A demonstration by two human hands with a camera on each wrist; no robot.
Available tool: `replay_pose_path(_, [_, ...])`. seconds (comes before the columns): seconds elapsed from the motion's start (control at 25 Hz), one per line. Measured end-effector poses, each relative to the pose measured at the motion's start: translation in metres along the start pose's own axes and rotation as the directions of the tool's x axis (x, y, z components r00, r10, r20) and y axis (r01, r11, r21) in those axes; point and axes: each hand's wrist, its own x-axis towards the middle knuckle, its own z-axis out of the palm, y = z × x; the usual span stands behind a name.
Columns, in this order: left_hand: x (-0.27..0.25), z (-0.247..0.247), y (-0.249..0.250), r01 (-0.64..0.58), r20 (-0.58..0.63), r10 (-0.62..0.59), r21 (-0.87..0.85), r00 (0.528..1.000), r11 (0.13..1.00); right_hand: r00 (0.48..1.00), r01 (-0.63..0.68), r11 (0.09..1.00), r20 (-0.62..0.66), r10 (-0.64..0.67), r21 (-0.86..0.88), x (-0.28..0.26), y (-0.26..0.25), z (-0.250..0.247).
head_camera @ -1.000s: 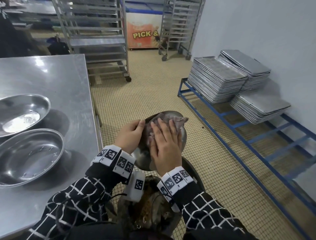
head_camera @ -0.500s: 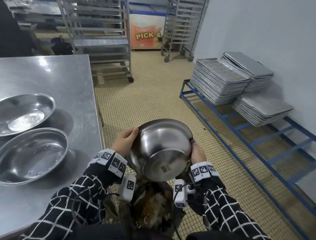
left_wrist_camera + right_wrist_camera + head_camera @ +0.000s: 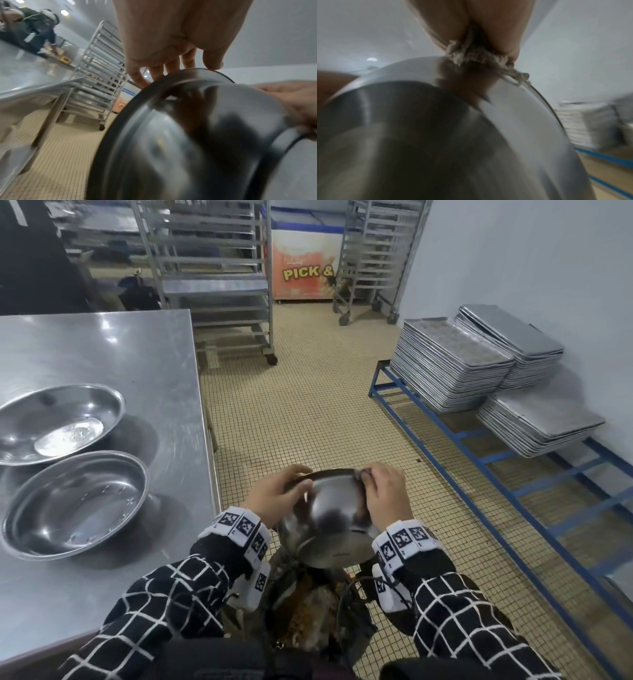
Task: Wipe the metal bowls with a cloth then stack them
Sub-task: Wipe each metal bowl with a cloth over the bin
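Note:
I hold a metal bowl (image 3: 330, 517) in front of my lap, tipped with its base towards me and its mouth facing away. My left hand (image 3: 279, 493) grips the rim on the left, fingers curled over the edge (image 3: 154, 73). My right hand (image 3: 385, 491) grips the far right rim, pinching a grey frayed cloth (image 3: 476, 56) against it; in the head view only a dark scrap of the cloth (image 3: 363, 474) shows. Two more metal bowls sit on the steel table (image 3: 113, 354) at left: a near one (image 3: 73, 503) and a far one (image 3: 54, 422).
A dark bin with brownish waste (image 3: 308, 618) stands just below the held bowl. Stacks of metal trays (image 3: 448, 368) rest on a blue frame (image 3: 513, 474) along the right wall. Wheeled tray racks (image 3: 212, 275) and an orange chest freezer (image 3: 305, 268) stand behind.
The bowl was turned from mouth-up, with my right hand wiping inside it, to base towards me. My right hand has moved with the cloth to the far right rim; the bowl tipped further away.

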Motion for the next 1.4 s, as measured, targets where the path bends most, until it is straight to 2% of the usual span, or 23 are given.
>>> replay_pose_path(0.04, [0.0, 0.004, 0.007, -0.028, 0.002, 0.028, 0.085, 1.0, 0.996, 0.996, 0.077, 0.995, 0.037, -0.075, -0.059, 0.001, -0.008, 0.001])
replay_pose_path(0.12, [0.001, 0.009, 0.017, -0.056, -0.081, 0.071, 0.179, 0.994, 0.982, 0.983, 0.18, 0.978, 0.043, -0.176, -0.104, 0.0, -0.023, 0.002])
replay_pose_path(0.2, [0.002, 0.01, 0.017, -0.019, -0.182, 0.05, 0.169, 0.982, 0.985, 0.986, 0.162, 0.986, -0.032, -0.163, -0.039, -0.003, -0.037, 0.003])
replay_pose_path(0.28, [0.0, 0.008, 0.018, 0.025, -0.223, -0.016, 0.036, 0.975, 0.999, 0.988, 0.102, 0.995, -0.121, -0.1, 0.011, -0.014, -0.049, 0.005])
replay_pose_path(0.36, [0.0, 0.005, 0.019, 0.034, -0.233, -0.066, -0.14, 0.97, 0.99, 0.959, 0.172, 0.982, -0.215, -0.186, -0.082, -0.03, -0.057, 0.013])
replay_pose_path(0.44, [0.001, 0.001, 0.022, 0.016, -0.223, -0.072, -0.242, 0.972, 0.97, 0.939, 0.201, 0.96, -0.239, -0.245, -0.194, -0.037, -0.051, 0.018])
replay_pose_path(0.48, [0.002, -0.001, 0.022, 0.009, -0.211, -0.066, -0.26, 0.975, 0.966, 0.948, 0.155, 0.972, -0.25, -0.196, -0.174, -0.036, -0.044, 0.016])
replay_pose_path(0.56, [0.002, -0.006, 0.018, 0.002, -0.194, -0.057, -0.274, 0.979, 0.962, 0.974, -0.05, 0.993, -0.215, 0.072, 0.106, -0.03, -0.026, 0.006])
replay_pose_path(0.6, [0.002, -0.009, 0.015, 0.008, -0.192, -0.067, -0.29, 0.979, 0.957, 0.959, -0.199, 0.94, -0.144, 0.246, 0.277, -0.027, -0.016, -0.001])
replay_pose_path(0.64, [0.002, -0.011, 0.01, 0.023, -0.19, -0.087, -0.317, 0.978, 0.948, 0.916, -0.357, 0.842, -0.024, 0.399, 0.404, -0.024, -0.005, -0.005])
replay_pose_path(0.68, [0.002, -0.013, 0.007, 0.044, -0.189, -0.115, -0.346, 0.975, 0.937, 0.87, -0.455, 0.758, 0.051, 0.491, 0.467, -0.023, 0.004, -0.009])
replay_pose_path(0.76, [0.003, -0.015, 0.001, 0.088, -0.179, -0.167, -0.382, 0.97, 0.92, 0.842, -0.492, 0.729, 0.047, 0.538, 0.475, -0.026, 0.006, -0.018])
replay_pose_path(0.84, [0.003, -0.015, 0.001, 0.101, -0.175, -0.181, -0.39, 0.968, 0.915, 0.899, -0.375, 0.797, -0.023, 0.437, 0.473, -0.026, -0.014, -0.02])
replay_pose_path(0.92, [0.004, -0.013, 0.007, 0.081, -0.186, -0.161, -0.376, 0.969, 0.923, 0.98, -0.121, 0.925, -0.105, 0.169, 0.36, -0.028, -0.04, -0.011])
replay_pose_path(0.96, [0.005, -0.013, 0.011, 0.068, -0.186, -0.146, -0.372, 0.972, 0.926, 0.992, 0.032, 0.976, -0.124, -0.005, 0.216, -0.031, -0.051, -0.002])
replay_pose_path(1.0, [0.007, -0.012, 0.016, 0.052, -0.182, -0.13, -0.379, 0.975, 0.924, 0.979, 0.162, 0.986, -0.128, -0.157, 0.034, -0.035, -0.059, 0.008])
replay_pose_path(1.04, [0.008, -0.012, 0.02, 0.039, -0.182, -0.12, -0.394, 0.976, 0.918, 0.96, 0.236, 0.966, -0.126, -0.249, -0.109, -0.037, -0.061, 0.016])
replay_pose_path(1.12, [0.009, -0.014, 0.024, 0.021, -0.195, -0.107, -0.4, 0.975, 0.916, 0.946, 0.24, 0.951, -0.172, -0.275, -0.197, -0.034, -0.055, 0.024])
replay_pose_path(1.2, [0.009, -0.016, 0.022, 0.014, -0.189, -0.096, -0.395, 0.977, 0.918, 0.967, 0.112, 0.993, -0.226, -0.115, -0.027, -0.028, -0.043, 0.019])
replay_pose_path(1.24, [0.008, -0.017, 0.019, 0.022, -0.183, -0.106, -0.411, 0.977, 0.911, 0.975, 0.003, 0.987, -0.222, 0.033, 0.162, -0.025, -0.033, 0.016])
replay_pose_path(1.28, [0.007, -0.019, 0.015, 0.035, -0.182, -0.126, -0.438, 0.975, 0.898, 0.962, -0.138, 0.932, -0.179, 0.207, 0.336, -0.02, -0.022, 0.013])
replay_pose_path(1.36, [0.006, -0.022, 0.009, 0.052, -0.184, -0.168, -0.509, 0.968, 0.859, 0.861, -0.409, 0.786, -0.089, 0.501, 0.463, -0.015, 0.005, 0.006])
replay_pose_path(1.4, [0.005, -0.023, 0.008, 0.052, -0.181, -0.178, -0.546, 0.967, 0.836, 0.808, -0.49, 0.718, -0.053, 0.587, 0.495, -0.015, 0.017, 0.002])
